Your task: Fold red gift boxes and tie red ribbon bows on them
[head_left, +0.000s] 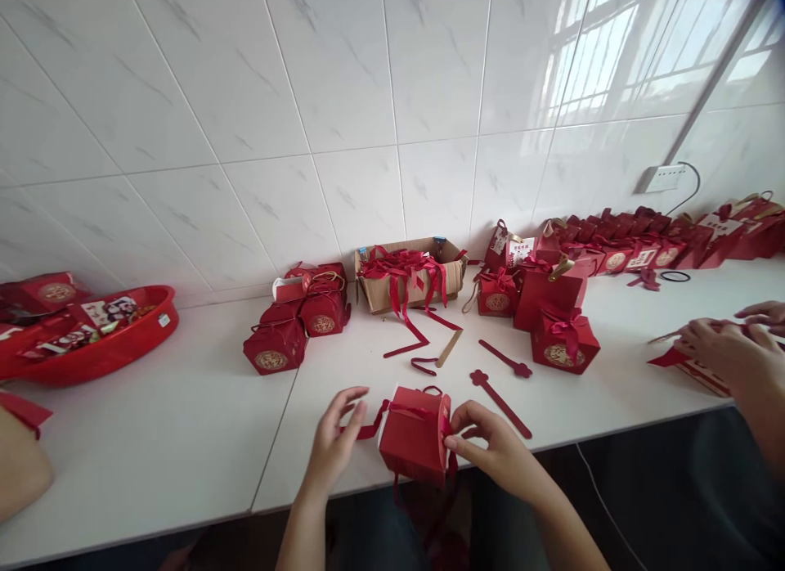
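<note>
A red gift box (412, 430) lies tilted at the table's front edge, with a dark red ribbon (371, 430) running across it and out to the left. Beside that loose ribbon, my left hand (337, 436) has its fingers apart, off the box. At the box's right side, my right hand (487, 444) pinches the ribbon against the box edge with thumb and forefinger. Ribbon ends hang down below the box. Two red strips with flower-shaped ends, one strip (506, 406) nearer and another strip (504, 358) farther back, lie to the right.
A cardboard box (392, 294) full of red ribbons stands by the wall. Finished-looking red boxes (275, 342) sit left of it, more boxes (564, 342) right. A red basin (141, 342) holds packets. Another person's hands (720, 350) work at the right; an arm (21, 469) shows at left.
</note>
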Tool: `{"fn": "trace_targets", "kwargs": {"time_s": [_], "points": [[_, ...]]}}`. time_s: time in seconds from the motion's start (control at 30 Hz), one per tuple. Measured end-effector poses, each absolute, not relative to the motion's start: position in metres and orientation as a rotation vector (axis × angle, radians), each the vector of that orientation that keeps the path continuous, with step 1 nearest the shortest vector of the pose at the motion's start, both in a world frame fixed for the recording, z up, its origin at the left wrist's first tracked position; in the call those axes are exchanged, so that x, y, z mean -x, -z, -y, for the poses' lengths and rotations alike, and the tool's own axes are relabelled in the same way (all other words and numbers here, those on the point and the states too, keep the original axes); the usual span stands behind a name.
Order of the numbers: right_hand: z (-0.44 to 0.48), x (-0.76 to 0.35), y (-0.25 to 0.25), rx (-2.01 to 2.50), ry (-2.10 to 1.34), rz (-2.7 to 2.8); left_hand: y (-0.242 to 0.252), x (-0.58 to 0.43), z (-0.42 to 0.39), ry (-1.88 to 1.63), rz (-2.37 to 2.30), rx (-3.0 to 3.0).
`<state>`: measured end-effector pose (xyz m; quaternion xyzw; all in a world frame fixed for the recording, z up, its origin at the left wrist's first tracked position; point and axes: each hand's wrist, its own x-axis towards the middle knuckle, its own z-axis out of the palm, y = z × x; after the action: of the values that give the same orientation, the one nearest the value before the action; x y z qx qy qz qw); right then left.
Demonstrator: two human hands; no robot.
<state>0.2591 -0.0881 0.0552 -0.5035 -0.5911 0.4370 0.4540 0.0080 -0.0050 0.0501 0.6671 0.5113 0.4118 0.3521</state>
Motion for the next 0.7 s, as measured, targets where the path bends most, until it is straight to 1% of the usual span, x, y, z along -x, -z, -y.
{"fn": "trace_targets", "kwargs": {"time_s": [0.07,0.13,0.3,0.4,0.47,0.53,0.6,0.7], "points": [[0.086,-0.257,-0.053,1.211,-1.096,1.431,-0.057,-0.023,0.012,-0.957,-1.148,-1.665],[0.085,-0.258,-0.052,1.172,-1.146,1.395,-0.061,-0.031,0.017,-0.895,-1.074,-1.603],[0.084,-0.265,-0.055,1.055,-1.342,1.260,-0.063,-0.029,0.019,-0.847,-1.056,-1.463],[0.083,-0.264,-0.061,1.072,-1.341,1.295,-0.061,-0.028,0.017,-0.857,-1.065,-1.334],[0.082,-0.263,-0.063,1.147,-1.257,1.356,-0.061,-0.029,0.016,-0.858,-1.061,-1.273],[0.081,-0.262,-0.063,1.222,-1.100,1.420,-0.062,-0.031,0.015,-0.858,-1.055,-1.246],[0.080,-0.264,-0.060,1.241,-0.880,1.482,-0.064,-0.033,0.015,-0.867,-1.053,-1.220],[0.078,-0.271,-0.054,1.129,-0.543,1.576,-0.068,-0.035,0.016,-0.882,-1.027,-1.189]]}}
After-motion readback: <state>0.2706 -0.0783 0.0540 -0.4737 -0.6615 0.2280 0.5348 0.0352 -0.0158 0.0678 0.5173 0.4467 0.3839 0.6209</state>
